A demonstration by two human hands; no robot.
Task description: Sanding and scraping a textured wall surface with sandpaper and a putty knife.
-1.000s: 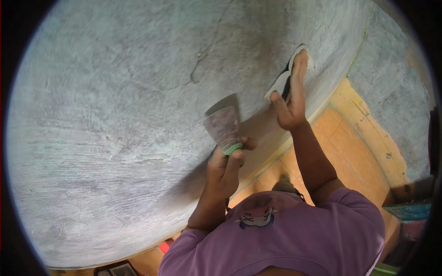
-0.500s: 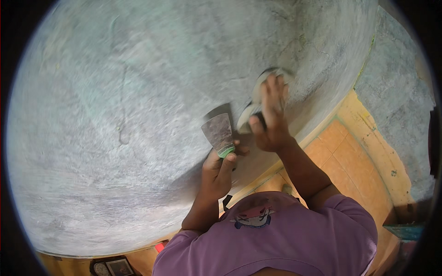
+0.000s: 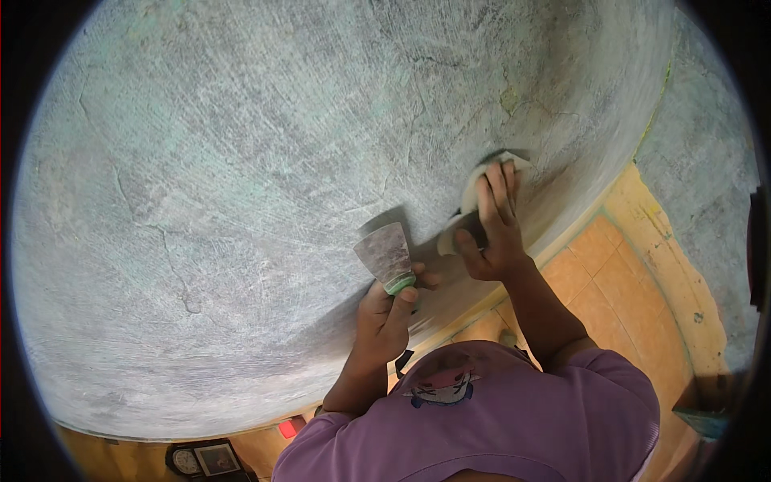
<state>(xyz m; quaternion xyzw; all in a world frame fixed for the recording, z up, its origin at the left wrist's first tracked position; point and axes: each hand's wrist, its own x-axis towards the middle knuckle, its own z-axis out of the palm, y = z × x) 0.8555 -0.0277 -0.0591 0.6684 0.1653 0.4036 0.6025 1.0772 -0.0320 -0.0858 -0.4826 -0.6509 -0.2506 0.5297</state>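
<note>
My left hand (image 3: pixel 384 325) is wrapped round the handle of a putty knife (image 3: pixel 385 253), its wide grey blade pointing up and its collar green. The blade stands in front of the wall and throws a shadow on it; whether it touches cannot be told. Pressed to the rough grey wall (image 3: pixel 265 161) is my right hand (image 3: pixel 499 229), its fingers over a bent sheet of sandpaper (image 3: pixel 474 197), pale on the back and dark on the other face. The thumb lies at the sheet's lower part, and the palm side is hidden.
Thin cracks (image 3: pixel 170 231) run down the wall at the left. Orange floor tiles (image 3: pixel 610 273) lie at the right, beside a yellowish strip (image 3: pixel 675 265) and another grey wall (image 3: pixel 691 145). A framed clock (image 3: pixel 186 461) and a red object (image 3: pixel 291 426) show at the lower left.
My right hand and the sandpaper appear lower and further right in the picture. The wall's marks have also slid down as the view shifted. My left hand keeps its grip on the putty knife.
</note>
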